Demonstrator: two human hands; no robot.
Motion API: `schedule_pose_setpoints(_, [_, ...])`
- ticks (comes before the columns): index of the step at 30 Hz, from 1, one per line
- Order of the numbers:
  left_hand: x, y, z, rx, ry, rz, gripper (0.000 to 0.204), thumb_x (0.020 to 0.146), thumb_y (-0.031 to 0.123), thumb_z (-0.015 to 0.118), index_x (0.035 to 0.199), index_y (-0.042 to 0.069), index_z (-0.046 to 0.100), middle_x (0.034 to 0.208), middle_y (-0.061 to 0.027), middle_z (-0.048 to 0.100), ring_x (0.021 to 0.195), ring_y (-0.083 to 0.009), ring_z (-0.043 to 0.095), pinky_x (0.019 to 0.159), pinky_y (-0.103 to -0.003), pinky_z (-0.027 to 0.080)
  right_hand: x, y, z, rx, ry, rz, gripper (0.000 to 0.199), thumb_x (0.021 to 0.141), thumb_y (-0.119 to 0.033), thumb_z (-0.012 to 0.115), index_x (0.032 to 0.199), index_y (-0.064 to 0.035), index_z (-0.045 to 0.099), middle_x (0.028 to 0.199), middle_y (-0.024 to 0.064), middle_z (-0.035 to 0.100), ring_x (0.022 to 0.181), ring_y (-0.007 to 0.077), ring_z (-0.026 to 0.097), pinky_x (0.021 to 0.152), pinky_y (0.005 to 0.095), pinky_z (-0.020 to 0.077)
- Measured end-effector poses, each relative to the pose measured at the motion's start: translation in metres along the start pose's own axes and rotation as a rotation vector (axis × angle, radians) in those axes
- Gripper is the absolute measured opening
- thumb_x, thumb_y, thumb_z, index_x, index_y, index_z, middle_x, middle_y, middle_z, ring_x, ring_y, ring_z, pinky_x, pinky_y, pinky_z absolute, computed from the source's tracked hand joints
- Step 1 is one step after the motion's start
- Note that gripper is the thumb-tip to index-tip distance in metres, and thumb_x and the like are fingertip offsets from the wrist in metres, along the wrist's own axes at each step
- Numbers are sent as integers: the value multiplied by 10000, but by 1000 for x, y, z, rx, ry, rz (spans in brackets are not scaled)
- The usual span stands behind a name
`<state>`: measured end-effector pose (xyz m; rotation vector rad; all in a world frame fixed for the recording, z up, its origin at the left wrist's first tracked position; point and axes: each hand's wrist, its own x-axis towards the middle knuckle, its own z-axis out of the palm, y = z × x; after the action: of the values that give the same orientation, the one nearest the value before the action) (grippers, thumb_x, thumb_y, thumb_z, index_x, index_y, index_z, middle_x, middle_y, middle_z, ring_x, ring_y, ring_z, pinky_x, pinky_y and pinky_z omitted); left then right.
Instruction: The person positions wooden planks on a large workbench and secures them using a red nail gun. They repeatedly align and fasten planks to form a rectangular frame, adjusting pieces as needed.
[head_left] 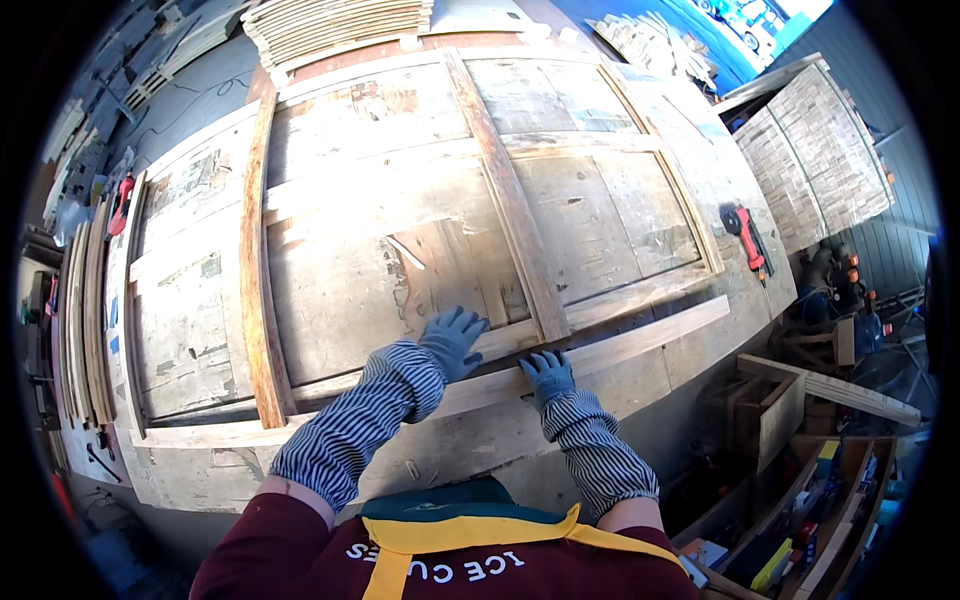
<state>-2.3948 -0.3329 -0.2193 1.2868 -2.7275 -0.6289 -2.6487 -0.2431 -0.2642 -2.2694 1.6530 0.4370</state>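
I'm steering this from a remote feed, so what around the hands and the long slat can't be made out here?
Head view only:
- Underside of the left hand: palm down on the workbench, contact hidden.
- Right hand fingers: curled over the long wooden slat, grip hidden.
- Slat's left part: covered by the striped sleeve.
- Red power tool: too small for detail.
- Bench's near edge: blocked by the person's chest.
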Motion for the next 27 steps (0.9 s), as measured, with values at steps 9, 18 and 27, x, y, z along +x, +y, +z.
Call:
schedule_pose_setpoints(9, [105,54,33,235,-240,276,488,887,285,543,1366,226,467,1481,-69,362,1384,-357,274,1075,-539,268,12,1,33,156,257,-103,700,622,-399,804,1245,-180,571,1307,69,516,1268,278,418,1082,545,251])
schedule_pose_setpoints(18, [198,42,103,423,-173,604,283,853,245,543,1129,236,607,1210,-50,548,1253,-315,419,1127,-637,117,21,12,-4,255,62,-225,691,772,-399,723,1368,-178,452,1418,87,401,1341,277,312,1134,540,166])
schedule_pose_setpoints(27, [227,77,40,536,-500,716,369,828,211,618,1196,225,587,1149,-43,558,1177,-265,470,1135,-637,119,26,25,11,343,176,-244,667,798,-348,711,1389,-182,449,1373,86,449,1317,269,350,1150,510,178])
